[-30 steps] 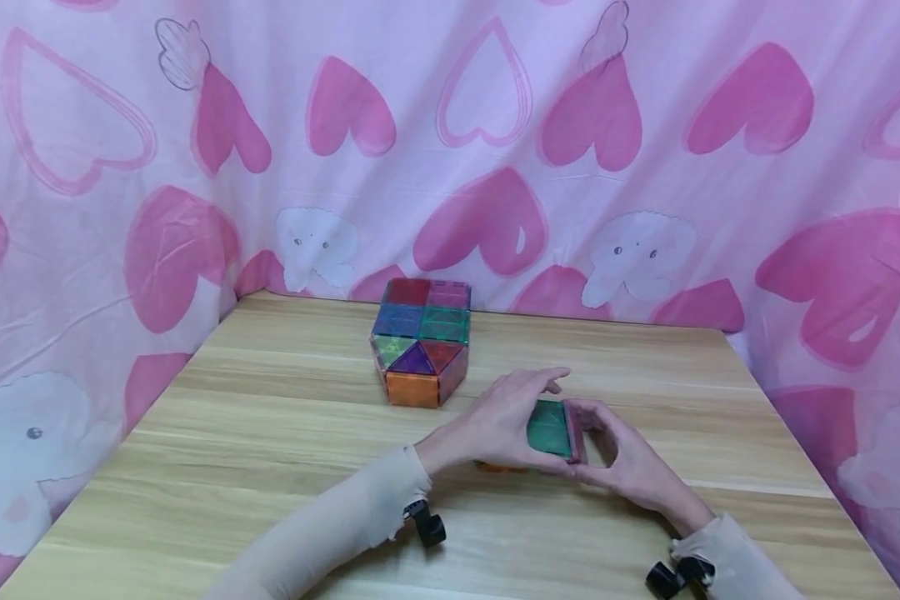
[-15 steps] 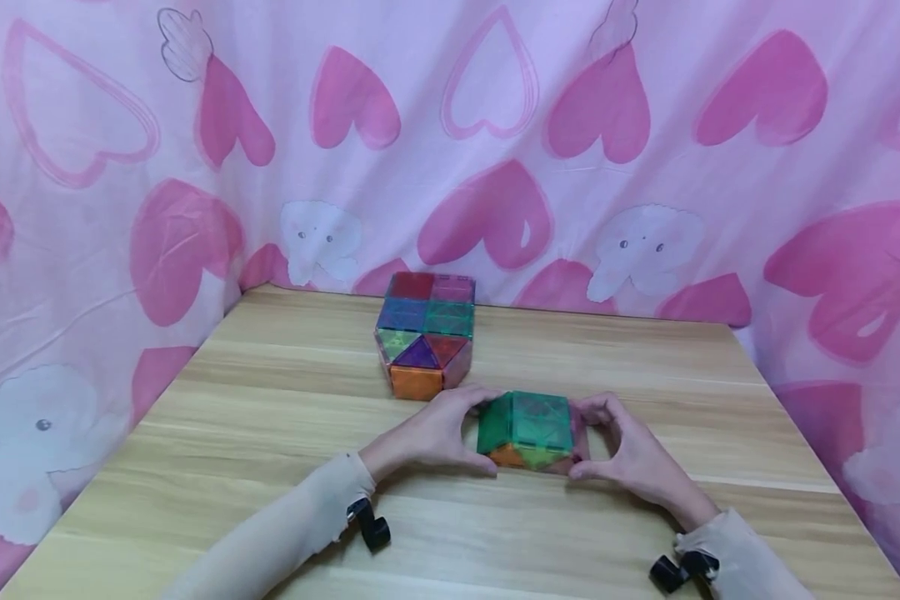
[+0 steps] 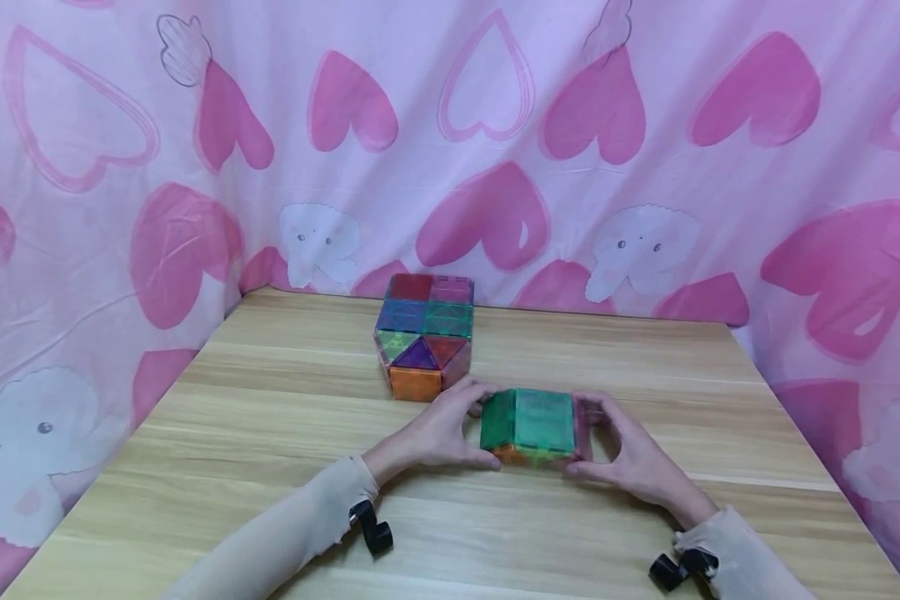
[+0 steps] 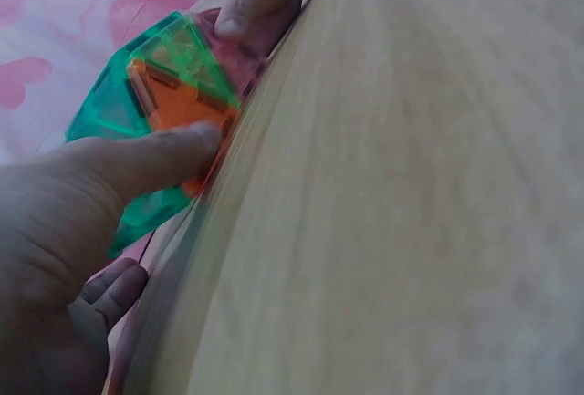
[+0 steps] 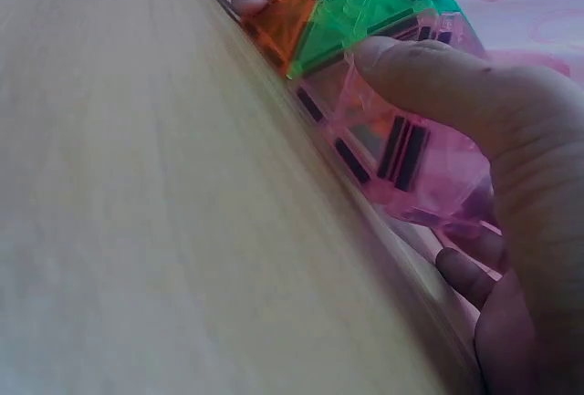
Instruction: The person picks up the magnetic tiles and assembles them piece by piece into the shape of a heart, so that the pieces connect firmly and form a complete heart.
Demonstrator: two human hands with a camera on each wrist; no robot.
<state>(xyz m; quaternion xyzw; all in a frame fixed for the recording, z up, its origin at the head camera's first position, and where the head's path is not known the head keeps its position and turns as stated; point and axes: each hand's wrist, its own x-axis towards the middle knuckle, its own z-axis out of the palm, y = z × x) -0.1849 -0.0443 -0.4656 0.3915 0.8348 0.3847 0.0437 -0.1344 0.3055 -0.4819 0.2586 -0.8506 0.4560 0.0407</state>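
Note:
A small block of see-through magnetic tiles (image 3: 543,421) lies on the table between both hands. Its top and left slope are green. Orange (image 4: 169,98) and light green triangle tiles (image 5: 360,7) form the near side, and pink tiles (image 5: 447,158) close the right end. My left hand (image 3: 437,429) grips the left end, its thumb on the orange triangle and its fingers partly hidden behind. Across from it, my right hand (image 3: 632,454) holds the pink end between thumb and fingers.
Farther back and left stands a larger magnetic-tile structure (image 3: 423,321) with red, pink, blue, green, purple and orange tiles. The wooden table (image 3: 270,492) ends at a pink heart-patterned curtain (image 3: 390,183). Each sleeve carries a black wrist mount (image 3: 375,529).
My left hand has moved from over the block's top to its left end, uncovering the green tiles. My right hand has stayed on the pink end.

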